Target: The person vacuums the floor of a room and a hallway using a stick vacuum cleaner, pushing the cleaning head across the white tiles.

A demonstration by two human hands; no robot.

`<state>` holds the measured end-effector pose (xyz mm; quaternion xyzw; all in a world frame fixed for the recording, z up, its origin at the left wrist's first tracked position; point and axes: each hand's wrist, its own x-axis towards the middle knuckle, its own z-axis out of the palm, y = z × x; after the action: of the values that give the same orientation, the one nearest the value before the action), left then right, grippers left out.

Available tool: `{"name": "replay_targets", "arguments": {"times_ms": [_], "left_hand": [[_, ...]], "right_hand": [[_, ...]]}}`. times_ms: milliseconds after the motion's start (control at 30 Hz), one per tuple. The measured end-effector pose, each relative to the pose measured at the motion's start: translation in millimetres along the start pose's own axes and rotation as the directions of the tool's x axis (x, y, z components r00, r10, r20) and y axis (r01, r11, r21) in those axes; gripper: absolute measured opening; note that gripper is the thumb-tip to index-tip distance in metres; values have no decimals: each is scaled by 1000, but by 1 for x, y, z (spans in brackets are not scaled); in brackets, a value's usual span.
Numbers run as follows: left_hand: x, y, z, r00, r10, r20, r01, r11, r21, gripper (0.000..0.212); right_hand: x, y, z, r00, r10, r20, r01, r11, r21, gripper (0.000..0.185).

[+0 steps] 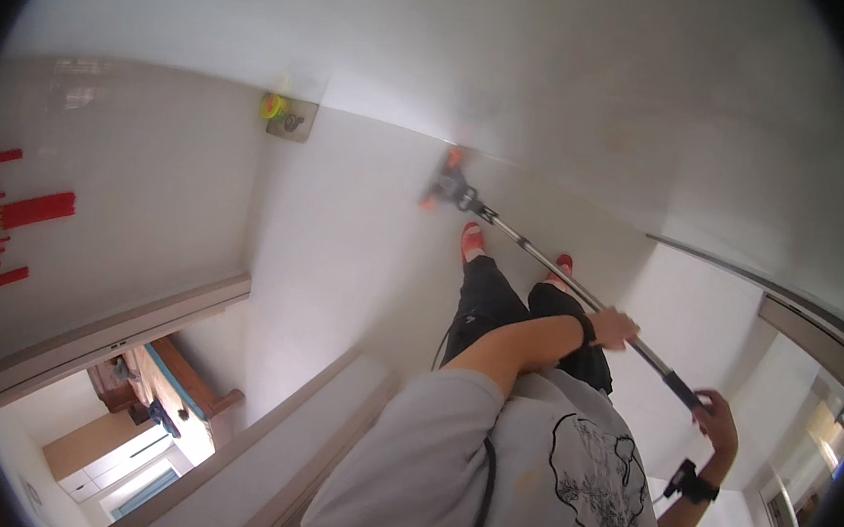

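Note:
A long metal pole (pixel 553 266) slants across the view, with a mop-like head (pixel 447 181) with orange ends at its far end. The head is blurred and lies on the pale floor (pixel 352 205), close to the wall's foot. Around the middle of the pole my left hand (pixel 613 329) is closed. My right hand (pixel 715 421) holds the dark grip (pixel 682 389) at the near end. Red shoes (pixel 472 239) are on my feet, the left one just below the head. Dark straps circle both wrists.
A yellow-green container (pixel 274 107) stands by a square plate (pixel 300 120) with a small dark object, near the wall. Red hanging decorations (pixel 39 210) are at far left. A doorway at lower left shows a wooden bed (pixel 183 370). A dark edge (pixel 752 276) runs along the right.

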<state>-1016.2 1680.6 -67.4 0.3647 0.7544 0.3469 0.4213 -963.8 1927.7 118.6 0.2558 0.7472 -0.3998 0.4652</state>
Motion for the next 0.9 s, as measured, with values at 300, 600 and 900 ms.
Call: {"name": "replay_targets", "arguments": {"times_ms": [300, 600, 900], "left_hand": [[25, 6, 34, 990, -76, 115, 48, 972, 231, 31], [-98, -134, -58, 859, -458, -228, 460, 887, -51, 24], [-266, -188, -121, 260, -611, -748, 655, 681, -329, 58]], "right_hand": [[15, 60, 5, 999, -23, 36, 10, 946, 323, 46], [130, -115, 113, 932, -190, 309, 135, 972, 192, 34], [222, -301, 308, 781, -571, 254, 572, 817, 75, 37]]}}
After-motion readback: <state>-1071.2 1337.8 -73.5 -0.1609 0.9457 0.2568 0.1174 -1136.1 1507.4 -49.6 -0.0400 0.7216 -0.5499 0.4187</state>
